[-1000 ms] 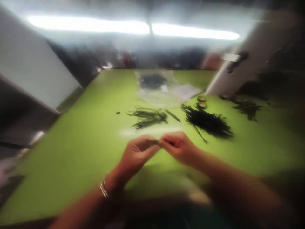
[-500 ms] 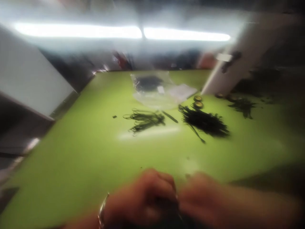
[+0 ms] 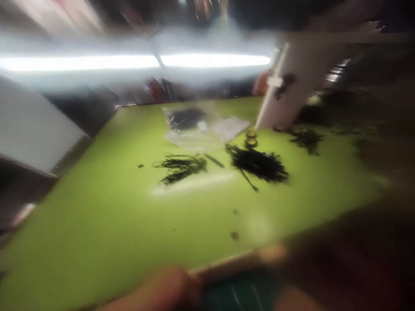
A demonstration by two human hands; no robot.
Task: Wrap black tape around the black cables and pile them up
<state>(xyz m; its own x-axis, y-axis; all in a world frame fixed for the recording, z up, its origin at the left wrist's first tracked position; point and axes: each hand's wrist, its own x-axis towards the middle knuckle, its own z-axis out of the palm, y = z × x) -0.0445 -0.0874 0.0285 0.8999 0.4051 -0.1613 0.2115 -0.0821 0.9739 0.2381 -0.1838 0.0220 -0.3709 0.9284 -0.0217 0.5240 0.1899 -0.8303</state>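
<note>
My left hand (image 3: pixel 168 287) is a blur at the bottom edge, near the front of the green table (image 3: pixel 106 224); its fingers are smeared and what it holds, if anything, cannot be made out. At the bottom right, a blurred patch of skin belongs to my right hand (image 3: pixel 295 299), mostly cut off by the frame. Between them lies a dark teal surface (image 3: pixel 240 291). Farther back are a small bundle of black looped cords (image 3: pixel 181 167) and a larger black bundle (image 3: pixel 259 164), with a thin dark tool (image 3: pixel 214 160) between them.
A clear plastic bag (image 3: pixel 191 123) with dark contents lies at the back beside a white paper (image 3: pixel 231 127). Two yellow-black rings (image 3: pixel 251 138) sit behind the large bundle. A pale post (image 3: pixel 282 95) rises at the right, near a dark pile (image 3: pixel 306 139).
The view has shifted right. My hands, close together at the bottom centre before, are now lower and apart, largely out of the frame.
</note>
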